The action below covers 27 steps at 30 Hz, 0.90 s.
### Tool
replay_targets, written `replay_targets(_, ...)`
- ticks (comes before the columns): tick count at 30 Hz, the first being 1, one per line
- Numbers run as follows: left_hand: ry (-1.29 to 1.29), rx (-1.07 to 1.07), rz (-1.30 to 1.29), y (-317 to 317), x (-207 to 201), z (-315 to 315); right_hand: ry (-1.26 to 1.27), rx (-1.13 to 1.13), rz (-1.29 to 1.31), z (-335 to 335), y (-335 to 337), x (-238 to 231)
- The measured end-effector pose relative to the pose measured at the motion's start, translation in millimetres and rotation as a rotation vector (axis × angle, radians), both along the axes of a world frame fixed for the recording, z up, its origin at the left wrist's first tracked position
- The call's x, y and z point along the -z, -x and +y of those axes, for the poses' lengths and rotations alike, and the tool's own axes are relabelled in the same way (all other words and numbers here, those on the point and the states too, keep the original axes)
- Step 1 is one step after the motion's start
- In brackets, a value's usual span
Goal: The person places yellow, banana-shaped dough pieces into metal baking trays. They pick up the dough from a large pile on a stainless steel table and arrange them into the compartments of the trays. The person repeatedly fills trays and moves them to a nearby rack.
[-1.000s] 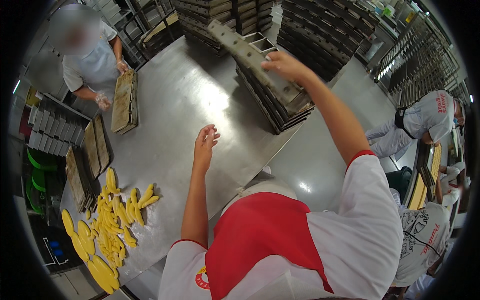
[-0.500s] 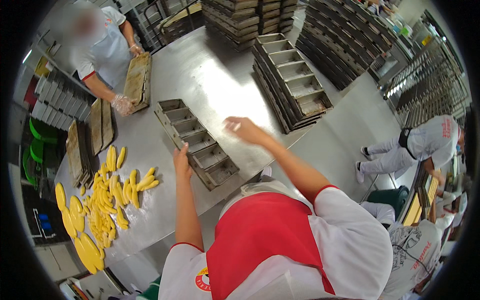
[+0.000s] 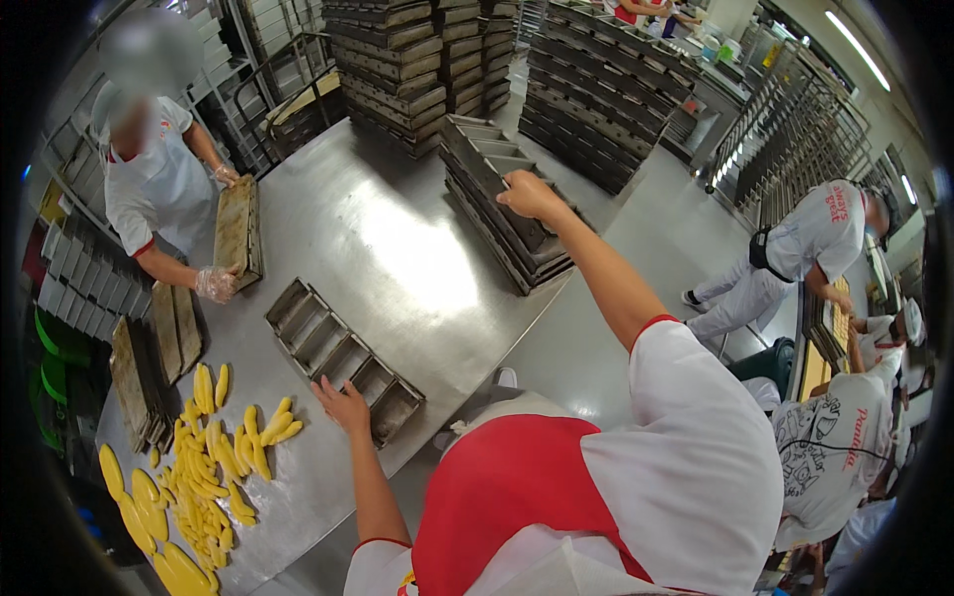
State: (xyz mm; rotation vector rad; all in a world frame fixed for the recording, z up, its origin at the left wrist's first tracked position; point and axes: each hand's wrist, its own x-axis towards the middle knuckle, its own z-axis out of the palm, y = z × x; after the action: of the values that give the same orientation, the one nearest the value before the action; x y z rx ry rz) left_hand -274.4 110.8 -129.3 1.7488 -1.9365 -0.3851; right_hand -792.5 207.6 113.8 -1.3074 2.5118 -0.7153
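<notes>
The multi-compartment pan (image 3: pixel 344 360) is lying on the steel table (image 3: pixel 397 223), just beyond my left hand (image 3: pixel 348 408), whose spread fingers are meeting its near long side; I can't tell how firmly. My right hand (image 3: pixel 531 196) is pinching the edge of the upper pan (image 3: pixel 475 159) on the farther stack, and that hand and forearm are hiding some compartments. My right arm is pointing forward, nearly straight.
</notes>
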Motion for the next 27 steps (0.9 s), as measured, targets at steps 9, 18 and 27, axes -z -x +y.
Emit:
replay_targets(9,0.049,0.042,0.108,3,-3,4,0.280,-0.075,-0.639,21,-125,57)
replay_targets(18,0.102,0.056,0.117,-19,13,-1,0.126,-0.385,-0.684,-14,-181,82)
replay_targets(27,0.044,0.052,0.114,4,2,-6,-0.333,-0.025,0.165,25,3,100)
